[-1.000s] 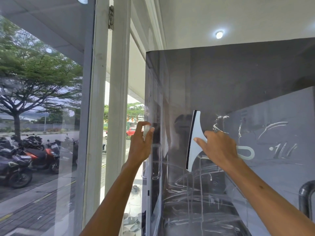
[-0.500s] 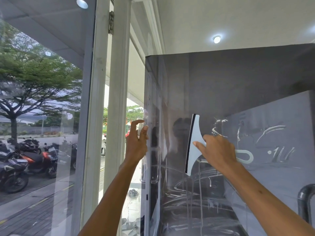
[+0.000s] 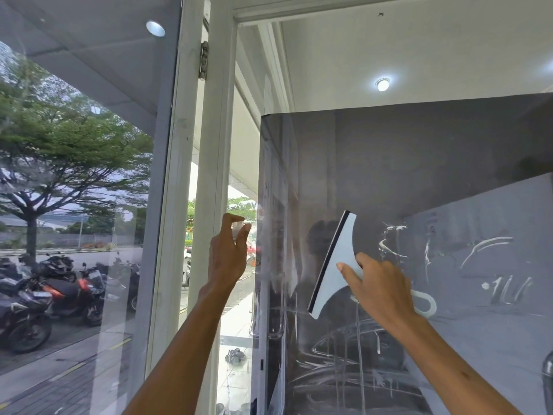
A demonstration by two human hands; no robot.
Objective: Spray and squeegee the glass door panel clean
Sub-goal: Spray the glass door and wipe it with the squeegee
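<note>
The glass door panel point(image 3: 389, 175) fills the view from 12 round to 5 o'clock, its free left edge standing just right of the white door frame point(image 3: 215, 175).

The spraying looks done: white cleaner streaks point(image 3: 392, 244) sit at 3 o'clock and thin runs trail down toward 5 o'clock. Squeegeeing seems to be partway. The dark band across the top of the panel shows no streaks, though I cannot tell whether it was wiped or never sprayed. Those streaks at 3 o'clock and the wet runs and arcs below are, I judge, what is left to pull off.

One squeegee point(image 3: 335, 265) is at 4 o'clock, near the centre. Its black blade stands almost upright and faces 9 o'clock. Whether the blade presses on the glass I cannot tell. The right hand point(image 3: 380, 292) has its grip closed round the squeegee's white handle. The left hand point(image 3: 227, 256), at 7 o'clock, hovers just beside the panel's left edge with fingers spread and loosely curved, its grip open and holding nothing.

By count: one panel, one squeegee, two hands, no spray bottle in view. There are also two ceiling lights, one point(image 3: 383, 84) at 1 o'clock and one point(image 3: 155, 27) at 11 o'clock. Several parked motorbikes point(image 3: 59, 289) at 8 o'clock overlap too much to number.
</note>
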